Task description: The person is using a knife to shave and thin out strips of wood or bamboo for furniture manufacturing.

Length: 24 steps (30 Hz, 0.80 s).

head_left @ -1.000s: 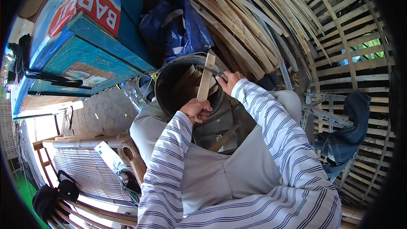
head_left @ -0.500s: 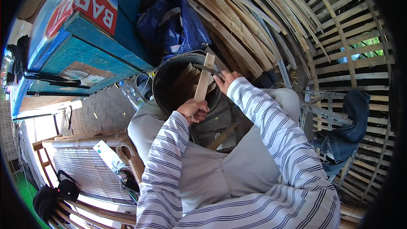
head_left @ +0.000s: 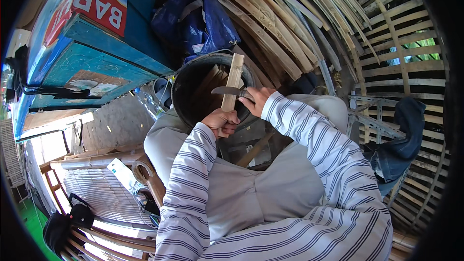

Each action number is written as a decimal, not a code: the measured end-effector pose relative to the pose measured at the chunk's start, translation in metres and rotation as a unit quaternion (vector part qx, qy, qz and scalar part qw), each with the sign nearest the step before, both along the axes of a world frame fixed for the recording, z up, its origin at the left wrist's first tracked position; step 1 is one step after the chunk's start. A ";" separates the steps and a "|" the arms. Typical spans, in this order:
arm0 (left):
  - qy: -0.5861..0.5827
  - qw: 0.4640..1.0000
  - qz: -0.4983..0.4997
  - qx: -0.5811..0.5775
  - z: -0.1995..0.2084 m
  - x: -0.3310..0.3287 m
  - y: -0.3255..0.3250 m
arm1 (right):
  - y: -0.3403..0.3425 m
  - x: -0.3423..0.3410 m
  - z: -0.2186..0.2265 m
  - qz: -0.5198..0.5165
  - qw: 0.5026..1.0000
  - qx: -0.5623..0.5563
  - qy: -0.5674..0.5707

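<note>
Head view: where is the strip, and what are you holding?

— Pale, wood or bamboo by its look. Slants over the right part of the dark bucket. Your left grip is closed round its near end, a stub showing below. Your right grip is wrapped about the handle of a knife, blade pointing left across the strip; cannot tell whether the edge bites.

— How should the strip handle?

— Likely light and stiff, little flex at that length. Looks dry, so slipping seems unlikely. Might split along the grain; splinters a fair guess at the raw edges.

— Best place for you to take hold?

— Near end, as your left grip has it; that leaves the far length free. Mind your knuckles: the blade lies just beyond them.
</note>
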State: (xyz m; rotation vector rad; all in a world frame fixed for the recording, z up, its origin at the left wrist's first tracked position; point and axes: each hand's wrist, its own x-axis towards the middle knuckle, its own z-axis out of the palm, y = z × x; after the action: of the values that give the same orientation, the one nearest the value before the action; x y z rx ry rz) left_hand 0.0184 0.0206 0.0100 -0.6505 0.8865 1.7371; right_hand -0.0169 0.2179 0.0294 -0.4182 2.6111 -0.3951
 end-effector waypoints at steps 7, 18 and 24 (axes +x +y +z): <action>-0.022 1.000 0.014 0.014 -0.004 0.004 0.010 | 0.011 0.006 -0.015 0.032 0.992 -0.081 0.092; -0.023 1.000 -0.006 0.007 -0.007 0.003 0.020 | 0.005 -0.028 -0.007 -0.091 0.995 0.037 0.001; -0.014 0.999 0.030 -0.006 0.008 -0.002 0.010 | 0.008 -0.022 -0.005 -0.095 0.995 -0.009 -0.007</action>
State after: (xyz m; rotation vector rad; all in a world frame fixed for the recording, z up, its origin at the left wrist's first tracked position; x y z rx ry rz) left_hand 0.0169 0.0302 0.0175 -0.7140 0.8677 1.7723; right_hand -0.0392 0.2255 0.0239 -0.1727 2.6430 -0.4829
